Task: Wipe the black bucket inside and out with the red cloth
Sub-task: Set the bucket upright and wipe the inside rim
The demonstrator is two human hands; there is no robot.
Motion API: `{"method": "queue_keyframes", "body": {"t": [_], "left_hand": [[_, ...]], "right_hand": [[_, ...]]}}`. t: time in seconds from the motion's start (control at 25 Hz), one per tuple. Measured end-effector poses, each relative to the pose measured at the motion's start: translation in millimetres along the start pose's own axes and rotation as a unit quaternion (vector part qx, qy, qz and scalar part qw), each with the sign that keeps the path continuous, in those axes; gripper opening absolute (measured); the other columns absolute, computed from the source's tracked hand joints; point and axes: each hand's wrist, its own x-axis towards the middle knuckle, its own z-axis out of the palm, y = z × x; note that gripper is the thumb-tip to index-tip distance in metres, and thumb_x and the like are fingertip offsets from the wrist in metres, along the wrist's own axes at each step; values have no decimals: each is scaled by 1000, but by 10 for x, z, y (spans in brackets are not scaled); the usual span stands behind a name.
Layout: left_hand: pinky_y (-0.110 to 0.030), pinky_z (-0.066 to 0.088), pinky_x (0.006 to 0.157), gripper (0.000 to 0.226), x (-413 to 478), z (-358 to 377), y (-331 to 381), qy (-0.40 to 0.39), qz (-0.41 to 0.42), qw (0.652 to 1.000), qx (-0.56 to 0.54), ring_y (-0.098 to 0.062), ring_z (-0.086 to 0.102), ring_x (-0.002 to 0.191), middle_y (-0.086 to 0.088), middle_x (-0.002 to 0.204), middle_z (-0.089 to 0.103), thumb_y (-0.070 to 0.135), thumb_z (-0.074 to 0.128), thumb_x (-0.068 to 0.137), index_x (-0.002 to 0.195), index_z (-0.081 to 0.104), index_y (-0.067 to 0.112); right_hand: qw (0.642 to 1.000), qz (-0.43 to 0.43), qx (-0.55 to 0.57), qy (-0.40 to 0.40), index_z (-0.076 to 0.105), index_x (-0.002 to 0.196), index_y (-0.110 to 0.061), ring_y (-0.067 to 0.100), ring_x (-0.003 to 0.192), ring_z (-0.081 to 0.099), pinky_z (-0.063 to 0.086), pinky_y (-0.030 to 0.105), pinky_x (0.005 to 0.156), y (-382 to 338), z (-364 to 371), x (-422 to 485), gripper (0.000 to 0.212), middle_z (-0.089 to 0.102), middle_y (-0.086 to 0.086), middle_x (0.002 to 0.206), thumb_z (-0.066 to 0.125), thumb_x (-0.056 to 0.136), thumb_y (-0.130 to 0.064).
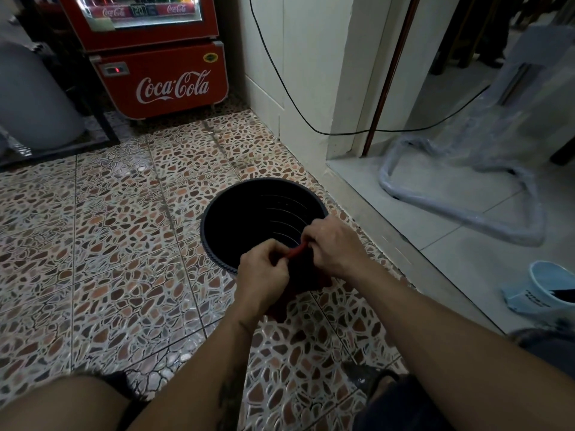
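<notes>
The black bucket (245, 213) stands upright on the patterned tile floor, its open mouth facing me and ribbed rings showing inside. Both hands hover over its near rim. My left hand (263, 275) and my right hand (334, 247) each pinch an end of the red cloth (295, 251), which is stretched into a thin twisted strip between them. More of the cloth hangs dark below my hands, in front of the bucket's near wall. The bucket's near side is hidden behind my hands.
A red Coca-Cola fridge (161, 76) stands at the back. A grey round container (34, 98) is at far left. A black cable (298, 119) runs along the white wall. At right, a raised step (389, 231), a plastic-wrapped frame (466, 188) and a pale blue slipper (547, 284). My knees are low in view.
</notes>
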Motion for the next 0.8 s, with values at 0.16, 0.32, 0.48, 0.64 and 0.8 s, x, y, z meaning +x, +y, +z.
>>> {"method": "queue_keyframes", "body": {"t": [0.16,0.32,0.48,0.64,0.8], "left_hand": [[-20,47,67,22,59,-77,-4,81,43,996,15,-3,61,79,14,86,63,15,60,79,91,62,32],[-29,42,68,20,-29,-84,-145,58,1,984,169,-17,54,86,6,97,50,16,54,84,99,64,23],[-39,37,84,28,-109,-100,-215,-30,59,942,330,-17,45,96,8,106,54,43,48,84,97,70,29],[-36,32,86,30,-137,-130,-292,-79,109,910,393,-15,49,99,13,103,61,48,45,88,104,65,33],[-36,36,85,27,37,-165,-268,-85,131,896,416,-18,55,97,8,104,62,41,41,95,106,62,28]], "right_hand": [[995,11,23,93,66,112,-19,24,102,49,42,42,90,-97,-49,112,28,61,1,108,66,85,-23],[999,16,-30,2,60,116,-24,23,109,47,36,44,98,-83,45,-78,39,55,-1,113,57,81,-39],[988,-29,-109,-104,59,125,-28,21,118,47,30,45,103,-20,238,-327,43,60,-5,121,52,85,-42],[983,-39,-158,-81,64,119,-30,22,114,51,33,42,95,5,305,-274,30,67,-6,115,52,92,-36],[979,-23,-183,-85,63,122,-30,23,118,50,34,42,97,-12,322,-41,31,66,-6,118,54,92,-32]]}}
